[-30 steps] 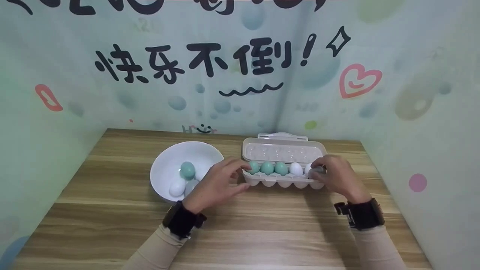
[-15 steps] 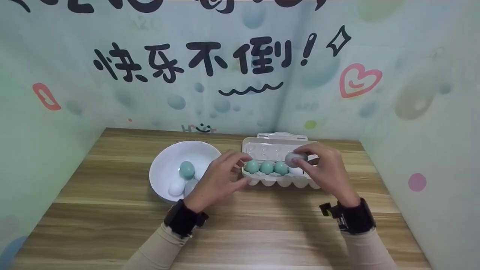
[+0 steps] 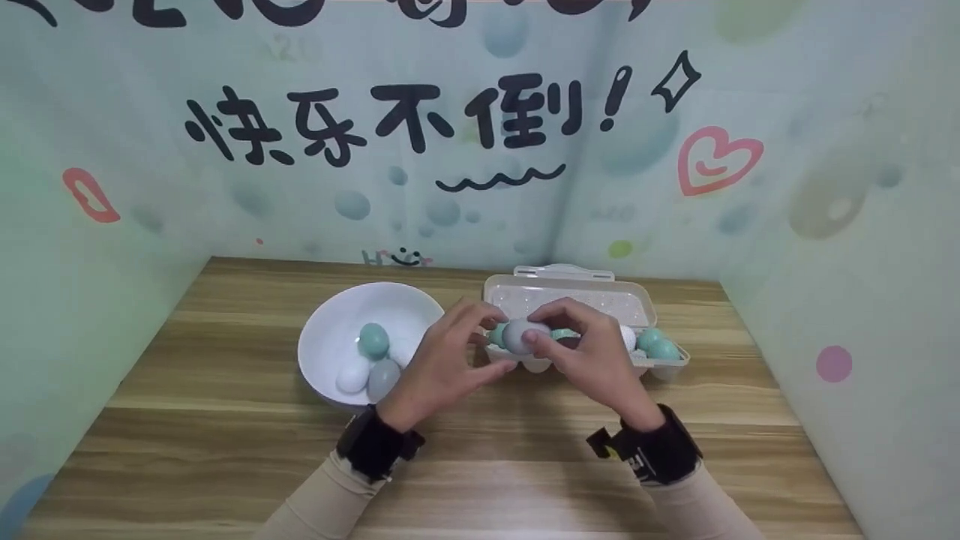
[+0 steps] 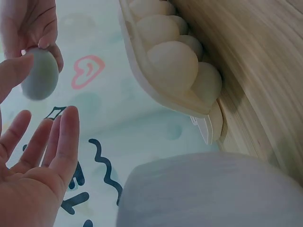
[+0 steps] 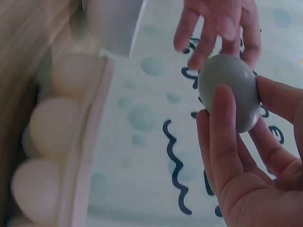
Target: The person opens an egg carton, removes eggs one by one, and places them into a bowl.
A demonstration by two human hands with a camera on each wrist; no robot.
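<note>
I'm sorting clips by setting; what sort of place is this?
Probably a staged recording booth: printed sheeting encloses a wood-grain table on three sides, and black devices are worn on both wrists.

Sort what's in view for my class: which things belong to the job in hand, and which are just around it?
Part of the job:
right hand, holding a grayish egg
left hand, close to that egg
white bowl with three visible eggs
open carton holding other eggs

Just around it:
wooden table
printed backdrop
black wristbands
</note>
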